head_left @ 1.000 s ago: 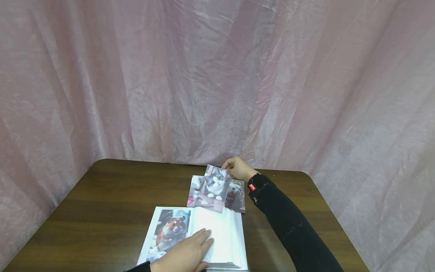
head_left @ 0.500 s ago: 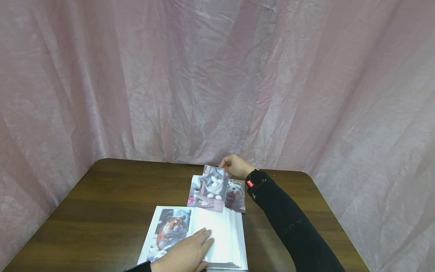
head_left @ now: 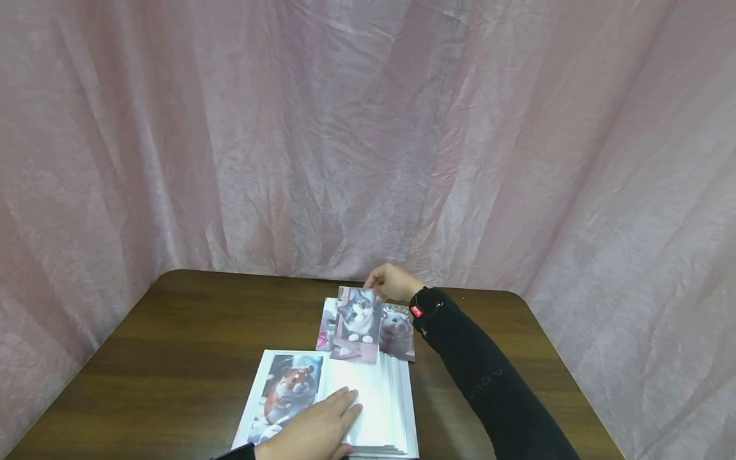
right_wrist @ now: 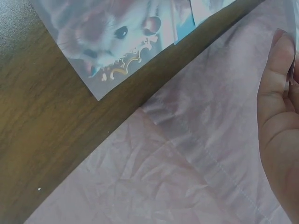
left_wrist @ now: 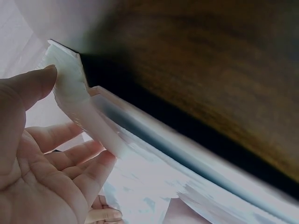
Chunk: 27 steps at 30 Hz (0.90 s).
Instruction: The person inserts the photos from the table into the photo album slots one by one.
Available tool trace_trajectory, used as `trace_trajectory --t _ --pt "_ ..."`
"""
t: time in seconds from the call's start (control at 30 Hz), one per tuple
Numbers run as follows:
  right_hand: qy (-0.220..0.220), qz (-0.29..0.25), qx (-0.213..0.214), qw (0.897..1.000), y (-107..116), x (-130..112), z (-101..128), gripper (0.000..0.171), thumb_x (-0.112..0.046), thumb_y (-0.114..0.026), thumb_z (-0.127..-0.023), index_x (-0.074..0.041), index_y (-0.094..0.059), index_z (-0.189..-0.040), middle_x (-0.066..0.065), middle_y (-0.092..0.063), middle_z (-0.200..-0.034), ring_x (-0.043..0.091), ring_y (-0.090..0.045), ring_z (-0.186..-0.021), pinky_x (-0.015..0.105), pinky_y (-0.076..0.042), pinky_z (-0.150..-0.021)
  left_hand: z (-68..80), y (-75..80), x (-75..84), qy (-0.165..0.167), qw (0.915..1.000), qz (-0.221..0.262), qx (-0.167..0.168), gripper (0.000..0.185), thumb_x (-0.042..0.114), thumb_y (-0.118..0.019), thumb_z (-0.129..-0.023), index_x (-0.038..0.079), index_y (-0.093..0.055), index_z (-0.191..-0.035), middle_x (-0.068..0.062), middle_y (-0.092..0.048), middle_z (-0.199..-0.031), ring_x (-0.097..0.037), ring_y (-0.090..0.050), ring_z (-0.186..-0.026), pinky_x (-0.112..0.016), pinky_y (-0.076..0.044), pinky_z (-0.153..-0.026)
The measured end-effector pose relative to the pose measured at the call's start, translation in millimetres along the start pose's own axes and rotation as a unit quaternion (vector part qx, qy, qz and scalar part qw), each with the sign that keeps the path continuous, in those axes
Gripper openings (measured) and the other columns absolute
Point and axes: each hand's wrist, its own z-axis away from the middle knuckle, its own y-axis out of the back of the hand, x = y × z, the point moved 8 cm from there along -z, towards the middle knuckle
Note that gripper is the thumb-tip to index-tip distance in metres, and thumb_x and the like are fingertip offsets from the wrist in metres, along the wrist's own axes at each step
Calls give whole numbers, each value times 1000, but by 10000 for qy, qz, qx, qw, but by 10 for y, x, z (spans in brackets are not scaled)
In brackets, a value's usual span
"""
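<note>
An open photo album [head_left: 374, 409] lies at the table's front, a hamster photo [head_left: 290, 390] on its left page. My left hand [head_left: 316, 425] rests on the album with fingers extended over the blank right page; in the left wrist view the left hand [left_wrist: 56, 158] is at the album's edge. Above the page, my right hand [head_left: 395, 282] pinches a cat photo [head_left: 358, 319] by its top right corner. The cat photo's lower end overlaps the top of the right page; whether it has entered a sleeve I cannot tell. The right hand [right_wrist: 280, 112] is partly cut off in the right wrist view.
Behind the cat photo lie a crowned-animal photo [head_left: 397, 332] on the right and a partly covered photo [head_left: 326, 326] on the left. A pink curtain [head_left: 368, 140] hangs along the back edge of the brown table [head_left: 190, 358].
My right hand has moved slightly left, shifting the cat photo left and down towards the album and turning it more upright. The left hand has stayed in place.
</note>
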Motion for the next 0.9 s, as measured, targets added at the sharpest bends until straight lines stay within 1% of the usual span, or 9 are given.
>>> trace_trajectory --t 0.1,0.37,0.47,0.6,0.73,0.9 --pt "-8 -32 -48 10000 -27 -7 -1 19 15 -61 -88 6 -71 -101 16 -70 -88 12 -55 -63 20 -49 -57 8 7 1 -38 10000 -49 66 58 43 -73 -88 4 -62 -130 -16 -58 -138 -30 -56 -128 -37 -50 -101" --pt "-11 194 -246 9995 -116 28 -18 18 13 -60 -91 4 -71 -102 10 -70 -88 12 -58 -67 25 -55 -64 11 -1 -6 -88 10000 0 38 58 43 -72 -89 4 -62 -131 -16 -57 -138 -30 -55 -129 -37 -50 -101" --pt "-26 183 -400 9990 -178 37 -17 19 13 -60 -91 4 -71 -103 10 -71 -87 13 -59 -67 26 -55 -64 14 10 -4 -145 9998 -79 145 59 43 -72 -88 3 -63 -130 -17 -58 -137 -31 -56 -128 -37 -50 -101" --pt "-144 101 -669 9976 -279 57 -3 19 12 -60 -92 2 -70 -104 9 -72 -91 14 -60 -68 26 -55 -64 23 33 8 -241 9989 -201 355 60 43 -74 -86 2 -63 -129 -18 -59 -135 -32 -57 -126 -37 -50 -100" --pt "-225 96 -826 9963 -348 76 5 19 12 -60 -91 1 -71 -103 7 -72 -95 14 -60 -71 28 -56 -65 28 33 12 -278 9985 -223 414 60 43 -74 -86 2 -63 -128 -19 -59 -135 -32 -57 -126 -37 -50 -100" --pt "-294 82 -973 9948 -407 93 23 19 13 -61 -90 1 -71 -102 7 -72 -96 14 -62 -75 29 -58 -69 30 26 9 -300 9983 -227 453 60 42 -75 -86 1 -62 -129 -19 -58 -136 -31 -56 -126 -37 -50 -102"
